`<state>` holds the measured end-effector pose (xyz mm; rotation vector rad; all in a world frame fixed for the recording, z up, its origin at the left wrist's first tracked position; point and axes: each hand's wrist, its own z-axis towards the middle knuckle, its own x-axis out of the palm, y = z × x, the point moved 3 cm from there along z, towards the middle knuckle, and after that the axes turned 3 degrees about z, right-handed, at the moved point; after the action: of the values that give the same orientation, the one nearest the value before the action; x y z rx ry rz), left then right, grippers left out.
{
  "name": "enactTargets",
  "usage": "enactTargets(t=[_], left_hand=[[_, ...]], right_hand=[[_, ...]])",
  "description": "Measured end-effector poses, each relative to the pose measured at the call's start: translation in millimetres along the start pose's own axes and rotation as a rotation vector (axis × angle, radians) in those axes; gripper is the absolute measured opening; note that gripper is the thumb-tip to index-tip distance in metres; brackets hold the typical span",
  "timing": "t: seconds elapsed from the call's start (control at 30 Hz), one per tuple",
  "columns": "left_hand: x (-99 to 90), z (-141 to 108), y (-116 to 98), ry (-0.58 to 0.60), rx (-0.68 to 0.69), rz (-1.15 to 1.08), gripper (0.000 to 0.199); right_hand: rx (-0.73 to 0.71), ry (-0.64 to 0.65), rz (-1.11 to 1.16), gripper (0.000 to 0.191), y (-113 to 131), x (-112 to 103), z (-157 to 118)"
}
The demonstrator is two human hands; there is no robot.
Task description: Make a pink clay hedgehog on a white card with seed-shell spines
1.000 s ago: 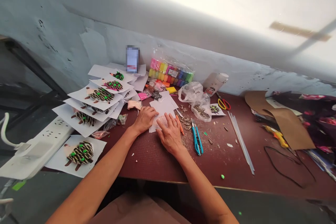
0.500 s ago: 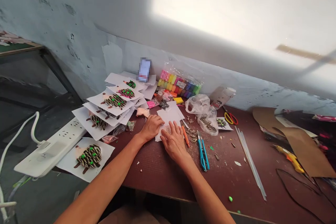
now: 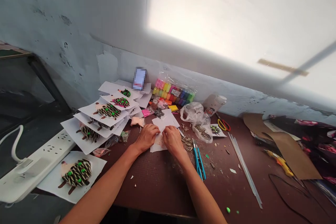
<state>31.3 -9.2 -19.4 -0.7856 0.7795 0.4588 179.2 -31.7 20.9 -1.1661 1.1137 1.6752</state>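
A loose stack of white paper sheets [image 3: 165,125] lies on the bench just in front of the person, slightly skewed, with a pale pinkish patch of clay [image 3: 159,142] showing on the lowest sheet between the hands. The hands sit close together on the paper: the left hand [image 3: 146,138] lies over its left edge, and the right hand [image 3: 173,140] is curled down on the middle. Whether either one grips the sheets cannot be told.

The bench [image 3: 154,190] is dark maroon, dotted with scraps, and runs along a scuffed, pale blue-grey wall [image 3: 78,38]. To the left, overlapping white sheets carry clay hedgehogs [image 3: 77,173] with striped sunflower-seed spines and green dots, and a white power strip [image 3: 39,164] lies beside them. Brown cardboard [image 3: 294,150] sits at the right, near a yellow glue gun [image 3: 279,162] and long glue sticks [image 3: 244,168]. Behind the hands are a clear bag of coloured clay bars [image 3: 173,91] and a plastic bag of seeds [image 3: 201,122]. Two blue utility knives [image 3: 199,162] lie just right of the right hand, beside loose seeds [image 3: 187,143]. Red-and-yellow scissors [image 3: 223,125] lie further back, and a pink clay lump [image 3: 137,121] sits just above the left hand.
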Motion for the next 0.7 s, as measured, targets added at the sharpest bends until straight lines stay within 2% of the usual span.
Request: enactTargets(t=[0.33,0.5,0.6,0.7], left_hand=[[1.7,-0.4,5.0,0.006,-0.048,-0.047,0.032],[2.2,-2.1,6.0,0.014,-0.039,-0.064,0.037],[-0.2,-2.8,6.3,-0.034,-0.028,-0.058,0.037],[-5.0,-2.0,8.4,-0.135,-0.052,-0.001,0.034]], right_hand=[[-0.049,-0.204,0.113,0.013,-6.8,21.3,-6.6],[-0.025,-0.177,0.176,0.015,-1.7,23.9,-7.7],[-0.031,-0.184,0.218,0.019,3.9,24.0,-9.5],[-0.045,-0.213,0.25,0.022,5.7,21.9,-11.9]])
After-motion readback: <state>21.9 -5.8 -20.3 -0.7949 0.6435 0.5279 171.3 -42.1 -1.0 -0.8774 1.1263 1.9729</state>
